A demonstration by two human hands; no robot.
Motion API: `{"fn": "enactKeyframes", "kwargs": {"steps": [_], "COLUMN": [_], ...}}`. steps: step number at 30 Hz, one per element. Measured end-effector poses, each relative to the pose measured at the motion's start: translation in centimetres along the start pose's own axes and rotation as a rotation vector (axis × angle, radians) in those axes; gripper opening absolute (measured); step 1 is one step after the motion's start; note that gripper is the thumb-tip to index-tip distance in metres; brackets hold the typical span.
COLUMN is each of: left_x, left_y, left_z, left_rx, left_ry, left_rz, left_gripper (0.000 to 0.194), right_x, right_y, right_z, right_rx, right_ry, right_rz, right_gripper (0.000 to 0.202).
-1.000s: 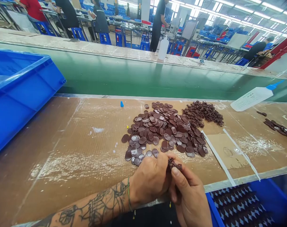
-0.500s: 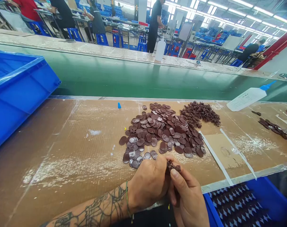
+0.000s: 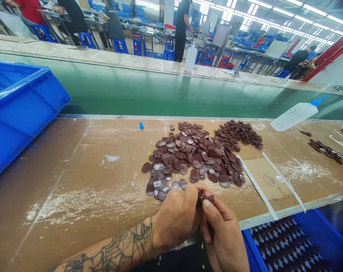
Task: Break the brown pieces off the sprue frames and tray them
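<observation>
My left hand and my right hand meet at the near edge of the brown worktable. Between their fingertips they pinch one small dark brown part. Just beyond the hands lies a wide heap of brown oval discs, some with shiny grey faces. A separate pile of small tangled brown pieces sits behind and to the right of the discs.
A blue crate stands at the left. A blue bin with dark patterned parts is below the table edge at right. A white squeeze bottle lies far right near more brown pieces. A green conveyor runs behind; people work beyond.
The view has shifted slightly; both hands stay together on the small brown part, with only minor finger movement.
</observation>
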State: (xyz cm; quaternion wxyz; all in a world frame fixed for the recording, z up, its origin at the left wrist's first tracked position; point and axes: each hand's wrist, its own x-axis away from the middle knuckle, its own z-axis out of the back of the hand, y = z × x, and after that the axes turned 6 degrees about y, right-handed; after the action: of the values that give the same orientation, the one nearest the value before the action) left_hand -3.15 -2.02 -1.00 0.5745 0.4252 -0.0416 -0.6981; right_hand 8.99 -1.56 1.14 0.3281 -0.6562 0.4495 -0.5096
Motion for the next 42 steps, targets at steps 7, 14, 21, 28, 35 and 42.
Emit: {"fn": "enactKeyframes", "kwargs": {"steps": [7, 14, 21, 28, 35, 42], "left_x": [0.01, -0.22, -0.07, 0.0, -0.02, 0.02], "left_y": [-0.13, -0.01, 0.05, -0.06, -0.19, -0.04], "left_z": [-0.08, 0.06, 0.02, 0.02, -0.01, 0.13], "left_rx": [-0.001, 0.02, 0.016, -0.005, -0.009, -0.011], "left_ry": [-0.005, 0.007, -0.015, -0.025, -0.037, -0.048], "left_rz": [0.01, 0.003, 0.018, 0.01, 0.012, 0.027], "left_gripper": [0.006, 0.009, 0.005, 0.006, 0.007, 0.004], "right_x": [-0.36, -0.27, -0.31, -0.36, -0.48, -0.67], "right_y": [0.18, 0.21, 0.31, 0.49, 0.71, 0.9], "right_z": [0.12, 0.09, 0.08, 0.35, 0.44, 0.35], "right_rx": [-0.011, -0.008, -0.036, -0.046, -0.055, -0.05], "right_ry": [-0.011, 0.007, -0.017, -0.033, -0.031, -0.012], "right_rz": [-0.008, -0.02, -0.017, -0.033, -0.025, -0.048], "right_gripper": [0.033, 0.031, 0.034, 0.033, 0.03, 0.037]}}
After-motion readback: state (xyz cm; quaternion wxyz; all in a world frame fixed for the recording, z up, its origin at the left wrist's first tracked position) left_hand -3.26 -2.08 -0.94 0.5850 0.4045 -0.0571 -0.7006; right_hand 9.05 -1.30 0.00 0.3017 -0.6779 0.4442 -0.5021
